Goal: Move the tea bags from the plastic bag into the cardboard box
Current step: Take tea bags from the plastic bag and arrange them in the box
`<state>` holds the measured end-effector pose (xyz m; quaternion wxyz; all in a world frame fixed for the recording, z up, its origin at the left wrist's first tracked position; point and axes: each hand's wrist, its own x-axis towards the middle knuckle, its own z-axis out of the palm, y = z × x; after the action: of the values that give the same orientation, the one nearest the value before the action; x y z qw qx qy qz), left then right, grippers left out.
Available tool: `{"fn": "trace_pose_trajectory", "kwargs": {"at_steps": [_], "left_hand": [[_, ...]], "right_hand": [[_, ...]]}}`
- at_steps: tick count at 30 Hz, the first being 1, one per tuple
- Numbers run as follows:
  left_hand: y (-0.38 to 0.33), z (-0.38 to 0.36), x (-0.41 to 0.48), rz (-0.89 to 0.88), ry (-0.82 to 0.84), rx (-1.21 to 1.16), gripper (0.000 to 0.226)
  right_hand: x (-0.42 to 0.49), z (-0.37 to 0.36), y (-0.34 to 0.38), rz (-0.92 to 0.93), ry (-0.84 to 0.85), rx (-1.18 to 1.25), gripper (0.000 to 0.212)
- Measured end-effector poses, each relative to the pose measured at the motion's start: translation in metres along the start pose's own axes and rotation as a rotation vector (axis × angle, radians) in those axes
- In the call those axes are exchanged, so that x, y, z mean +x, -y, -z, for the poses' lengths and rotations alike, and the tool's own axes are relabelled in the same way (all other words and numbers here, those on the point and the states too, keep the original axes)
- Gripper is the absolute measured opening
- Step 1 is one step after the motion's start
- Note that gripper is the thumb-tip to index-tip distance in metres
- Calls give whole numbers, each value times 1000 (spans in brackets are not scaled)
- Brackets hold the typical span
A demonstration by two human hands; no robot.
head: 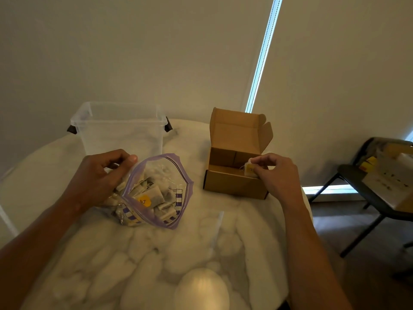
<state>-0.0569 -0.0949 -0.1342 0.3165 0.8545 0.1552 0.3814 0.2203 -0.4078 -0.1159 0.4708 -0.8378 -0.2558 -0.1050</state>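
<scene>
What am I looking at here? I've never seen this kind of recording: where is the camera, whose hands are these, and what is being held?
There is no machine here. One wide-angle camera sits on a person's head and looks down at their two bare hands. On the marble-patterned table are a zip plastic bag full of tea bags, an open cardboard box and, behind the bag, a clear plastic tub. The left hand grips the bag's rim and holds it open. The right hand pinches one tea bag at the box's opening. A chair with things on it stands off to the right.
</scene>
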Motion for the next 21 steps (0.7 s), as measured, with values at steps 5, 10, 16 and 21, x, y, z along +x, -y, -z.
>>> {"fn": "trace_pose_trajectory", "kwargs": {"at_steps": [5, 10, 16, 21], "left_hand": [[0, 2, 0, 4, 8, 18, 27], [-3, 1, -1, 22, 5, 13, 29], [-5, 2, -1, 25, 3, 24, 28], [-7, 2, -1, 24, -6, 27, 26]], "right_hand": [[1, 1, 0, -1, -14, -87, 9], [4, 0, 0, 0, -8, -142, 13], [5, 0, 0, -14, 14, -170, 13], [3, -5, 5, -56, 57, -158, 16]]}}
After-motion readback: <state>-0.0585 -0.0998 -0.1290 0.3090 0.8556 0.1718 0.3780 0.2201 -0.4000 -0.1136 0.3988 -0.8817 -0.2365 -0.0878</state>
